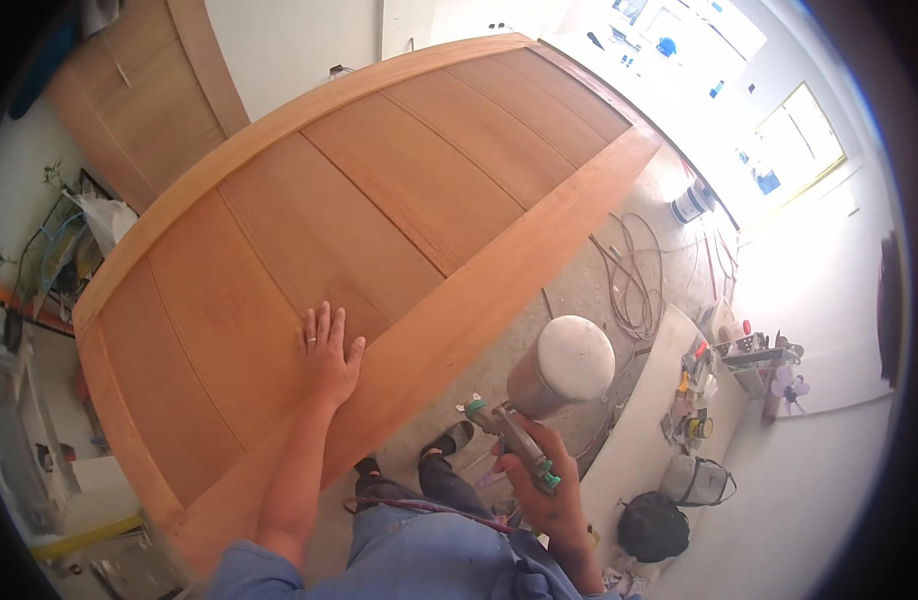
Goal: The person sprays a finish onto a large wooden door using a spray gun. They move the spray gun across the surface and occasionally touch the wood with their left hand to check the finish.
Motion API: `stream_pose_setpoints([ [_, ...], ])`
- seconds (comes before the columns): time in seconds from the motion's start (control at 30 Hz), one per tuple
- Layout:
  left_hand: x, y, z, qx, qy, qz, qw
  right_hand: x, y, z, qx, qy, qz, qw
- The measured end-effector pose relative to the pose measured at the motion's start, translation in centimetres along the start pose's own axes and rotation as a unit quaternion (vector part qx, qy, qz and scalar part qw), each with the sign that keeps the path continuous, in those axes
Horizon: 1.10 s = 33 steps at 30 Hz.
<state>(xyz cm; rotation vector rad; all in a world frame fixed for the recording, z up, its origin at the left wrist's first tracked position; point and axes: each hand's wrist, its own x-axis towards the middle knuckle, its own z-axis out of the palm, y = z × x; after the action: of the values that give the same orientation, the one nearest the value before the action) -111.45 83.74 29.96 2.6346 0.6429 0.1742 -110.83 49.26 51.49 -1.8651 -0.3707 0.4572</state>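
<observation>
A large wooden panelled door (379,200) lies flat in front of me, filling most of the view. My left hand (329,355) rests flat on its surface near the front rail, fingers spread. My right hand (544,490) grips the handle of a spray gun (519,440) with a metal cup (564,365) on top. The gun is held beside the door's front edge, above the floor, not touching the wood.
Coiled cables (634,280) lie on the concrete floor to the right. A white bucket (691,203) stands beyond them. A white bench (659,400) at right carries small tools and bottles, with a black bag (654,525) and a white bag (697,480). Another wooden door (144,95) leans at back left.
</observation>
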Motion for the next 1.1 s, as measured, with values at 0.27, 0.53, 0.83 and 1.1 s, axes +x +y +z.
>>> stream_pose_setpoints([
  [0.27, 4.2, 0.2, 0.2, 0.038, -0.003, -0.031, 0.999, 2.0, 0.7, -7.1, 0.049, -0.011, -0.007, 0.999],
  [0.53, 8.8, 1.7, 1.0, 0.099, -0.015, -0.095, 0.990, 4.6, 1.2, -11.2, 0.062, -0.030, -0.072, 0.995],
  [0.83, 15.2, 3.3, 2.8, 0.136, 0.050, -0.146, 0.979, 10.2, -0.5, -11.9, 0.054, -0.129, -0.143, 0.980],
  [1.1, 24.0, 1.0, 2.5, 0.129, 0.102, -0.197, 0.967, 17.5, -2.4, -13.2, 0.034, -0.172, -0.144, 0.974],
])
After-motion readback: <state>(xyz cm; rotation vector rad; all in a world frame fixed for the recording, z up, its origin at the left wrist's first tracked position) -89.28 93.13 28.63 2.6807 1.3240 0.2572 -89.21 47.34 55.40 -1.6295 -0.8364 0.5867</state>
